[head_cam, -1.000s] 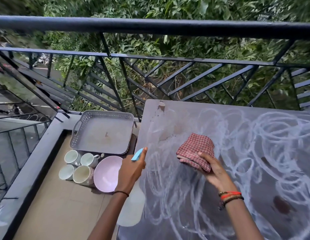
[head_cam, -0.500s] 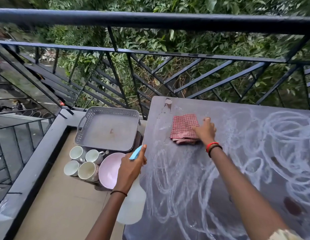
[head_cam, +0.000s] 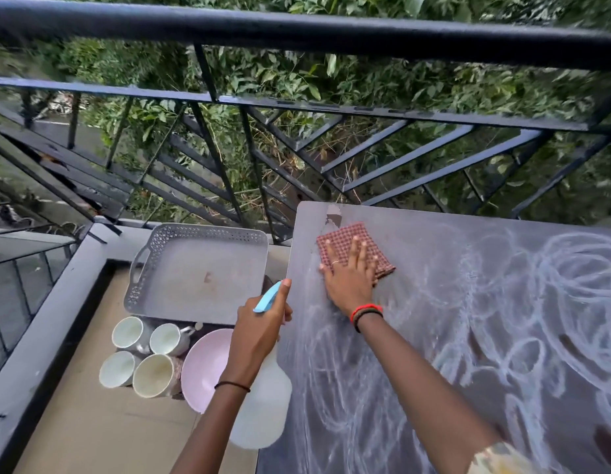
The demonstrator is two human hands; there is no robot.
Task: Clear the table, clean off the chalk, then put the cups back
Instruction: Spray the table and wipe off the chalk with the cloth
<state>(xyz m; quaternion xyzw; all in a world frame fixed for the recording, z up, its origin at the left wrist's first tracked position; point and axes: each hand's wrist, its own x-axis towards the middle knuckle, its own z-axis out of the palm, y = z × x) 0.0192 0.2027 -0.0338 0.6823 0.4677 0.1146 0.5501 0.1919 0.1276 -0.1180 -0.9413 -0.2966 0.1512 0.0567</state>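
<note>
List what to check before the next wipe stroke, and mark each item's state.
1. Cloth flat under the right hand, fingers straight: ok.
2. Table free of crockery: ok; four cups sit off to its left by the pink bowl and grey tray.
3. Chalk gone: not ok; scribbles cover most of the surface.
4. Spray bottle secure in the left hand: ok; held off the table's left edge.
5. Surface damp enough ahead of the cloth: cannot tell.
</note>
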